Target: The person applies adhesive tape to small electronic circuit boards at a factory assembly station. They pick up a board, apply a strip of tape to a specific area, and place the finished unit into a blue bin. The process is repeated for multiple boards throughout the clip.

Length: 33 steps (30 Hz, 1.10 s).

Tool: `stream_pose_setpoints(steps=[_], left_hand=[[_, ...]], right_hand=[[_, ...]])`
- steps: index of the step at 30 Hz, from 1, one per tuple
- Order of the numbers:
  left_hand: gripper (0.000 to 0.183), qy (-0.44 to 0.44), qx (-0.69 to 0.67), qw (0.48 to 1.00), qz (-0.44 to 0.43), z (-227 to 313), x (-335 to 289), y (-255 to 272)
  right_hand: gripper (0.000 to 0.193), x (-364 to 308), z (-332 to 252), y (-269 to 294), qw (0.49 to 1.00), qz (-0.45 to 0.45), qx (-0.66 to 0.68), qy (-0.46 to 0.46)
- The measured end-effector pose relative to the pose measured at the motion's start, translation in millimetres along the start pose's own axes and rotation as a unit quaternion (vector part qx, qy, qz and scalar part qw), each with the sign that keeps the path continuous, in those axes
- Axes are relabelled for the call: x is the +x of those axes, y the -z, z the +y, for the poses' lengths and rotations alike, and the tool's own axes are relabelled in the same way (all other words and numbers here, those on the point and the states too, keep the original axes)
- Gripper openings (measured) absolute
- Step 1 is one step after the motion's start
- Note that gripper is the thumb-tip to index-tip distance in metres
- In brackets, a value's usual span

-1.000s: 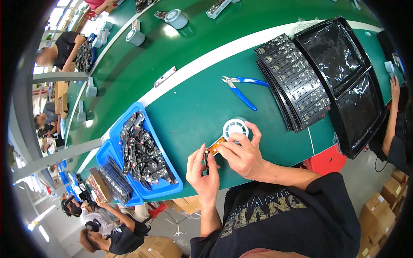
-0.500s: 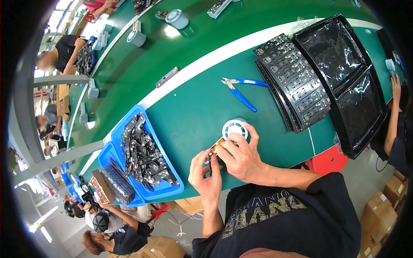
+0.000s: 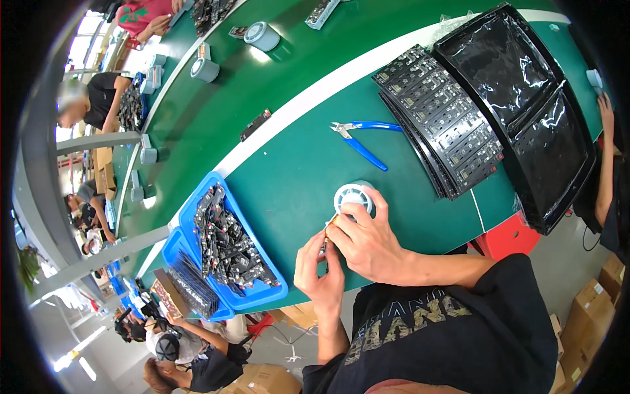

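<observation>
My left hand (image 3: 319,274) pinches a small dark circuit board (image 3: 323,249), mostly hidden behind the fingers. Against its upper end, my right hand (image 3: 371,238) presses a small orange strip (image 3: 335,219) that looks like tape. The right fingers also reach over a white and pale blue spool (image 3: 352,195) standing on the green mat. Beyond the hands lie blue-handled side cutters (image 3: 362,143), jaws apart. On the left, a blue tray (image 3: 266,299) holds a heap of small dark circuit boards (image 3: 230,246).
Stacked black circuit panels (image 3: 446,125) lie at the right, beside a black plastic-lined tray (image 3: 571,141). A smaller blue bin (image 3: 172,244) with upright boards adjoins the tray. One board (image 3: 255,125) rests past the white edge strip. Co-workers sit along the left; another person's arm (image 3: 607,157) shows at the right.
My view has shifted slightly. Both hands stay together beside the spool, and less of the orange strip shows between the fingers now.
</observation>
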State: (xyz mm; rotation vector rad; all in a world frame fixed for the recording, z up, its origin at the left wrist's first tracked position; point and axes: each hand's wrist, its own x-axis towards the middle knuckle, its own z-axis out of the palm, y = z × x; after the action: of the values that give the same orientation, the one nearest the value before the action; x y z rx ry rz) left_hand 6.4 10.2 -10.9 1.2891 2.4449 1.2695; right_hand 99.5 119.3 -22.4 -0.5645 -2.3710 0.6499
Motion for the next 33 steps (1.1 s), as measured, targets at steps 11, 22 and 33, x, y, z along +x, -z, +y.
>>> stream_pose_setpoints(steps=[11, 22, 33], left_hand=[[0.028, 0.052, -0.001, 0.999, -0.017, 6.2, 0.5, 2.3], [0.026, 0.066, -0.001, 0.998, 0.013, 18.3, -1.1, -2.8], [0.022, 0.064, 0.027, 0.998, 0.01, 16.6, -4.2, -6.6]], right_hand=[[0.018, 1.9, 12.8, 2.7, 0.999, -0.017, -0.001, 0.05], [0.016, -2.7, 16.0, 0.6, 0.999, -0.001, 0.044, 0.028], [0.015, -8.8, 20.2, -5.5, 0.996, 0.015, 0.079, 0.026]])
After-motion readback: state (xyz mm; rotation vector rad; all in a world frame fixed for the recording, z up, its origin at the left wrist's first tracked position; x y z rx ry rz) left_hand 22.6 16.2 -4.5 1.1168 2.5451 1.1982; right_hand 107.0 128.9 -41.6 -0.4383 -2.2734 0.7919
